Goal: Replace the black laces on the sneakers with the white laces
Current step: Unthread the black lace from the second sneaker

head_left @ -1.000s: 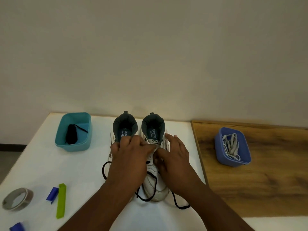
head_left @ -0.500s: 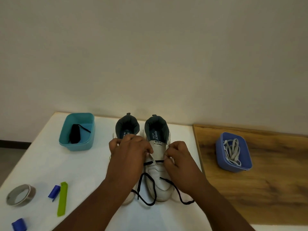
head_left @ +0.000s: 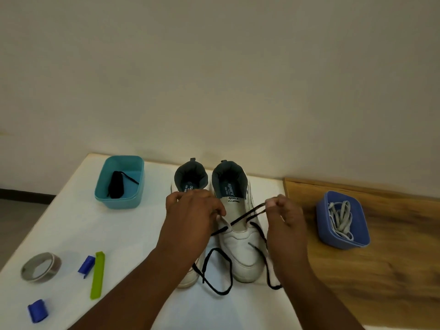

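Two white sneakers stand side by side, heels toward the wall. The right sneaker [head_left: 240,248] still carries a black lace [head_left: 217,270] through its lowest eyelets, with loose ends trailing over the toe onto the table. My right hand [head_left: 283,217] pinches a loop of that lace, drawn out to the right above the shoe. My left hand [head_left: 192,210] grips the left side of the right sneaker and covers most of the left sneaker [head_left: 190,179]. White laces [head_left: 340,217] lie in a blue tub [head_left: 321,225] on the right.
A teal tub [head_left: 119,201] at the back left holds a bundled black lace [head_left: 115,186]. A tape roll [head_left: 40,266], a green clip [head_left: 97,275] and two blue clips [head_left: 87,264] lie front left on the white table [head_left: 71,229]. A wooden surface [head_left: 381,282] adjoins on the right.
My right hand has moved up and to the right, drawing a longer stretch of black lace out of the right sneaker. The left hand has stayed on the shoes.
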Tool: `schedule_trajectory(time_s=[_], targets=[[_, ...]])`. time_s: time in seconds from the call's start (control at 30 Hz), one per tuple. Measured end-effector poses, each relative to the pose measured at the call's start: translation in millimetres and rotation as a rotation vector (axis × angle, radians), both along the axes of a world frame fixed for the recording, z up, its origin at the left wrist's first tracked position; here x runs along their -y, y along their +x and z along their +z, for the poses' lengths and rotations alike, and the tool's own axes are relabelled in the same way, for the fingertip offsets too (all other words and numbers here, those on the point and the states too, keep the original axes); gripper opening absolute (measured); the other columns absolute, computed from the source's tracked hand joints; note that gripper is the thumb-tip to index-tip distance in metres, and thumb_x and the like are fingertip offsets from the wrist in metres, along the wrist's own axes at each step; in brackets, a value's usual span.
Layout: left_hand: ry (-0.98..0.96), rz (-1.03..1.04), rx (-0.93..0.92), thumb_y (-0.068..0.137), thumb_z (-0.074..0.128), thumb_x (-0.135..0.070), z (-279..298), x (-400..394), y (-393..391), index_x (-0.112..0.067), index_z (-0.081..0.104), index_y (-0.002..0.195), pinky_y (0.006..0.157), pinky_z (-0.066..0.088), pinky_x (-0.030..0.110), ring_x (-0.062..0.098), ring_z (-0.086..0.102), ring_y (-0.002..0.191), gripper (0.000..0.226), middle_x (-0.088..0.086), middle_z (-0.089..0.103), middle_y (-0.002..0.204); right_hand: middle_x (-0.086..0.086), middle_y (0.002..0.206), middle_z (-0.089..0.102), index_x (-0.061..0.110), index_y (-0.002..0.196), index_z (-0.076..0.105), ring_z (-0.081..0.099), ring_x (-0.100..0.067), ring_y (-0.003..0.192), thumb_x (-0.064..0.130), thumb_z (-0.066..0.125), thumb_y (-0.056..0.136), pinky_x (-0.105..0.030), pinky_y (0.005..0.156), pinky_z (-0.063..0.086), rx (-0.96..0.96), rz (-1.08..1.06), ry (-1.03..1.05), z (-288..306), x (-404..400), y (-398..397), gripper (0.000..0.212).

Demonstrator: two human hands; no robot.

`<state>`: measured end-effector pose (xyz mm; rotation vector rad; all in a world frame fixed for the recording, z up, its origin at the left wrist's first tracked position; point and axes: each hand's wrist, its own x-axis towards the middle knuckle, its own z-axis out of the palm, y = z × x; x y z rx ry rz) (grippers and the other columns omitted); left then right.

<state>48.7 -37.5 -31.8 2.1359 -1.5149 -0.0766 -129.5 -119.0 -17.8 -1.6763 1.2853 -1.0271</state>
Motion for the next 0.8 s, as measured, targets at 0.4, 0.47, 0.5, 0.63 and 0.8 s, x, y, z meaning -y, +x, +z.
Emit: schedule_trajectory(time_s=[0.4,0.47,0.5,0.63,0.8], targets=[[-0.079,-0.131,0.009,0.078,0.073,-0.021,2.8,-2.4,9.4,-0.035,0.075,0.080,0.088,0.044,0.029,0.005,0.065,0.085,0.015,-0.016,0.070,0.087,-0.003,0.144,0.050,0.033,0.092,0.065,0.041,-0.025,0.139,0.023,0.059,0.097,-0.051,0.116,0.030,-0.440,0.083,-0.371,-5.7,6.1,2.0,0.012],[-0.058,-0.133,-0.010,0.077,0.076,-0.021,2.4,-3.1,10.2,-0.036,0.075,0.080,0.088,0.045,0.029,0.003,0.063,0.085,0.015,-0.017,0.070,0.087,-0.009,0.127,0.054,0.037,0.089,0.058,0.054,-0.025,0.116,0.032,0.054,0.094,-0.052,0.104,0.044,-0.129,-0.131,-0.167,-1.4,15.4,-4.6,0.008],[-0.060,-0.133,-0.013,0.077,0.077,-0.021,1.4,-3.4,10.2,-0.035,0.075,0.080,0.089,0.045,0.028,0.003,0.063,0.085,0.015,-0.017,0.070,0.087,-0.009,0.124,0.054,0.040,0.091,0.058,0.055,-0.024,0.109,0.035,0.053,0.093,-0.053,0.100,0.046,-0.049,-0.174,-0.086,-1.9,17.4,-6.8,0.007],[-0.085,-0.142,-0.001,0.078,0.073,-0.026,-1.2,-2.6,9.7,-0.036,0.076,0.081,0.087,0.043,0.027,0.005,0.063,0.086,0.011,-0.016,0.070,0.087,-0.004,0.156,0.036,0.045,0.119,0.064,0.026,-0.029,0.148,0.033,0.067,0.094,-0.049,0.119,0.025,-0.518,0.245,-0.314,-9.6,-0.4,-0.3,0.028],[-0.067,-0.143,0.006,0.077,0.071,-0.028,-2.7,-3.5,12.3,-0.037,0.075,0.081,0.085,0.038,0.022,0.003,0.062,0.087,0.010,-0.016,0.070,0.088,0.004,0.163,0.033,0.039,0.091,0.073,0.010,-0.031,0.155,0.034,0.071,0.092,-0.061,0.121,0.013,-0.714,0.440,-0.394,-16.8,-9.3,11.5,0.005]])
